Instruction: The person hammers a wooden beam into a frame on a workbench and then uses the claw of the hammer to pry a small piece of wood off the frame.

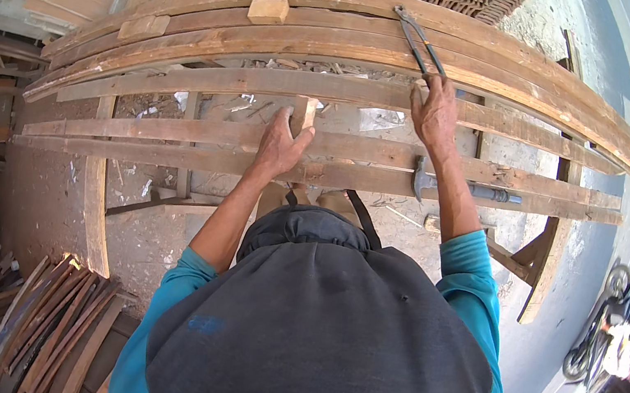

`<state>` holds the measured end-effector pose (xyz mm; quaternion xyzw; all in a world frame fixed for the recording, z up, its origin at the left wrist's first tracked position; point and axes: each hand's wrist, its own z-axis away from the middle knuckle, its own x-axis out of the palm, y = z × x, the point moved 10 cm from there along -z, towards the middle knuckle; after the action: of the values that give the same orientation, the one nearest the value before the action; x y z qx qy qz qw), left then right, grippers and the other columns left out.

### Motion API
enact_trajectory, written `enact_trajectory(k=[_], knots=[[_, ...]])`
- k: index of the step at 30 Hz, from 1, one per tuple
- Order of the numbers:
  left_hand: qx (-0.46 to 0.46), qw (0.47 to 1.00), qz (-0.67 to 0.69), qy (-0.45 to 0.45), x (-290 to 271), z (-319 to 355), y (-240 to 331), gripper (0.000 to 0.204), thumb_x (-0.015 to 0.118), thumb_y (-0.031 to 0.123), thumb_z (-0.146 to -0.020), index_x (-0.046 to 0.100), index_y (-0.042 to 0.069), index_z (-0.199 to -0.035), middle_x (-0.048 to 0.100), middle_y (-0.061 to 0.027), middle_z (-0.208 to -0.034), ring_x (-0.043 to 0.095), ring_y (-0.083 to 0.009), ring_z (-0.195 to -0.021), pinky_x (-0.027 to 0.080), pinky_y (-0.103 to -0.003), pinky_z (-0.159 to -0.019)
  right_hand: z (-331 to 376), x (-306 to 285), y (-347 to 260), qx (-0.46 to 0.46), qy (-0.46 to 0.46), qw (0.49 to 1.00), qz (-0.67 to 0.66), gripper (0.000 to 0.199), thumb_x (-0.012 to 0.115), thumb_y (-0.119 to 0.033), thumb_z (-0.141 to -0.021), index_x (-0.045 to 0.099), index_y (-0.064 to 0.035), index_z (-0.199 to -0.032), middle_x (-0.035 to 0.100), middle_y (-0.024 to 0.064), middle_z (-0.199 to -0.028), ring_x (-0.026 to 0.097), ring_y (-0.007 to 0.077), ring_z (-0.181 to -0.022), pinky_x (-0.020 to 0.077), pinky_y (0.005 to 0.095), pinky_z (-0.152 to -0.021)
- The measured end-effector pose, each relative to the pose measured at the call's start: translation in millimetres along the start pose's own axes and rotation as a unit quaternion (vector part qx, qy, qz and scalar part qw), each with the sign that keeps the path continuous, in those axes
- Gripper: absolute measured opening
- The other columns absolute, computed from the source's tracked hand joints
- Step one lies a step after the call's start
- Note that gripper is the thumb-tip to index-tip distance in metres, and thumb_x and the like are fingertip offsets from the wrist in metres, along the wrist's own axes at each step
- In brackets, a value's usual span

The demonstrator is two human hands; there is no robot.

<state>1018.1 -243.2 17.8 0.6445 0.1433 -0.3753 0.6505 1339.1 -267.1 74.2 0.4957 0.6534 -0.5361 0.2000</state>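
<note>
Pincers [424, 42] are out over the farthest plank [515, 43], long axis running forward and a bit left from the right hand [432, 109], which is wrapped round the handle ends. Left hand [282, 145]'s closer in, gripping a wood block [309, 114].

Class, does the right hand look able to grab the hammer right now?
Probably not straightaway: the right hand holds the pincers, and its forearm crosses above the hammer; it would likely need to draw back.

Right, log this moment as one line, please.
left hand: holds wood block; right hand: holds pincers by handles; hammer: lies on planks
</note>
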Motion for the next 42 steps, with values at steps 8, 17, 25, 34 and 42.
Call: enact_trajectory(k=[8, 17, 25, 34, 42], knots=[[-0.239, 0.826, 0.501, -0.098, 59.3, -46.1, -73.3, 0.049, 0.068, 0.031, -0.095, 0.052, 0.009, -0.135, 0.054, -0.0062, -0.129, 0.05, -0.0255, -0.123, 0.04, -0.047, -0.11, 114.3, 15.5, 115.1, 0.514, 0.201, 0.807, -0.211, 0.07, 0.068, -0.033, -0.092, 0.044, 0.0109, -0.141, 0.053, 0.0362, -0.137, 0.05, 0.0454, -0.132, 0.0389, 0.0479, -0.111], [-0.213, 0.754, 0.617, -0.074, 67.8, -81.7, -80.9, 0.056, 0.071, 0.027, -0.094, 0.047, 0.007, -0.14, 0.047, -0.0068, -0.135, 0.043, -0.0252, -0.133, 0.033, -0.053, -0.12, 92.4, 52.4, 160.5, 0.501, 0.215, 0.727, -0.418, 0.064, 0.059, -0.032, -0.101, 0.04, 0.0066, -0.149, 0.056, 0.0282, -0.136, 0.059, 0.037, -0.12, 0.0534, 0.0447, -0.097], [-0.139, 0.917, 0.311, -0.21, 36.5, -69.1, -82.0, 0.056, 0.07, 0.03, -0.093, 0.053, -0.003, -0.134, 0.066, -0.014, -0.12, 0.064, -0.0256, -0.113, 0.051, -0.037, -0.096, 123.6, 78.4, 181.7, 0.545, 0.256, 0.622, -0.5, 0.061, 0.064, -0.028, -0.099, 0.04, 0.0065, -0.144, 0.051, 0.0255, -0.135, 0.058, 0.0375, -0.12, 0.0561, 0.0468, -0.09], [0.11, 0.979, -0.104, -0.138, -61.8, 58.8, -61.1, 0.042, 0.074, 0.014, -0.073, 0.06, 0.003, -0.11, 0.058, -0.0166, -0.113, 0.054, -0.038, -0.113, 0.046, -0.048, -0.096, 59.7, 51.7, 34.8, 0.222, 0.038, 0.973, 0.058, 0.058, 0.069, -0.032, -0.095, 0.051, 0.0086, -0.132, 0.063, 0.023, -0.11, 0.061, 0.0352, -0.104, 0.0487, 0.0467, -0.091], [0.048, 0.981, -0.138, -0.128, -58.6, 74.3, -93.9, 0.055, 0.083, 0.026, -0.073, 0.06, 0.004, -0.118, 0.053, -0.0132, -0.122, 0.05, -0.0351, -0.121, 0.045, -0.045, -0.102, 64.7, 99.1, 54.3, 0.339, -0.095, 0.924, -0.149, 0.084, 0.074, -0.054, -0.089, 0.05, 0.011, -0.137, 0.065, 0.0292, -0.119, 0.065, 0.038, -0.112, 0.052, 0.0436, -0.095]])
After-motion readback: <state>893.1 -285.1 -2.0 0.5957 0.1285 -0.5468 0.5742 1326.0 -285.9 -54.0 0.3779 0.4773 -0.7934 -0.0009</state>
